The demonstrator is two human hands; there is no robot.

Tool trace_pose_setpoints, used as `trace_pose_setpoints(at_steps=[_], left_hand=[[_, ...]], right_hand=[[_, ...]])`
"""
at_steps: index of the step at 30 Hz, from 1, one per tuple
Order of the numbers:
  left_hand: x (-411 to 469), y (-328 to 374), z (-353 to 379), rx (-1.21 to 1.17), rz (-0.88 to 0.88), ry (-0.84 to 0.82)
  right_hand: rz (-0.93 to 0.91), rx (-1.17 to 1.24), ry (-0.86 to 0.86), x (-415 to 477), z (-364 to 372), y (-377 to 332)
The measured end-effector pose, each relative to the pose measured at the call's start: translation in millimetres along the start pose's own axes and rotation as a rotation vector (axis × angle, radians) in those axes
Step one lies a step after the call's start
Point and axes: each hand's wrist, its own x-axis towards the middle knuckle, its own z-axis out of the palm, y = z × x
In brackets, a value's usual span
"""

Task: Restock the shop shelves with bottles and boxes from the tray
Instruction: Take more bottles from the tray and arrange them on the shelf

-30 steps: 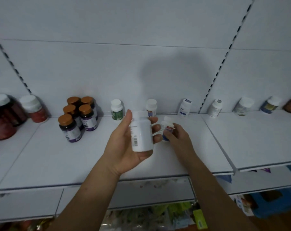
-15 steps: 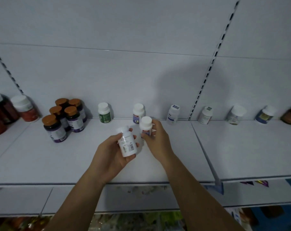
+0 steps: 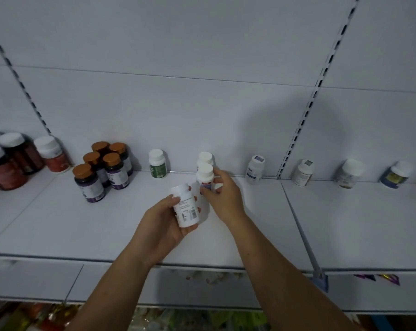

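My left hand (image 3: 164, 223) grips a large white bottle (image 3: 186, 206) with a barcode label, held tilted above the white shelf (image 3: 106, 225). My right hand (image 3: 222, 194) holds a small white bottle (image 3: 205, 176) with a red and blue label, upright, right in front of a matching small bottle (image 3: 205, 158) that stands at the back of the shelf. Whether the held small bottle touches the shelf I cannot tell.
Along the back of the shelf stand a green-labelled bottle (image 3: 157, 164), a cluster of dark bottles with orange caps (image 3: 102, 168), red bottles (image 3: 13, 161) at far left, and single white bottles (image 3: 255, 169) toward the right. A lower shelf holds coloured packets (image 3: 59, 316).
My right hand has carried the small bottle farther back, up against the matching one. My left hand with the large bottle has stayed over the middle of the shelf.
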Motion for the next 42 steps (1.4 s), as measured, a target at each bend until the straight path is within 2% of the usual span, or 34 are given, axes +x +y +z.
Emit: trace_pose_setpoints(at_steps=[7,13,16,21,24,28,32,35,42], left_hand=[[-1,0,2,0.027,0.026,0.055],[0,2,-4,0.121,0.031,0.042],[0,-1,3,0.320,0.090,0.006],[5,-22,38,0.800,0.334,-0.031],[21,-42,53,1.025,0.473,-0.038],[41,-60,60,1.172,0.426,-0.087],[43,-61,50,1.638,0.555,-0.101],[43,-59,36,1.913,0.586,-0.044],[34,-60,23,2.034,0.583,0.036]], right_hand=[[0.036,-0.047,0.024,2,3,1],[0.086,0.023,0.037,-15,-10,-12],[0.000,0.120,0.047,-44,-31,-30],[-0.096,0.185,-0.098,-89,-76,-56],[-0.060,0.183,0.015,-91,-97,-49],[-0.018,0.131,0.070,-79,-114,-30],[0.004,0.100,0.159,-58,-125,-8],[0.027,0.054,0.179,-38,-129,11],[0.031,0.083,0.197,-14,-121,32]])
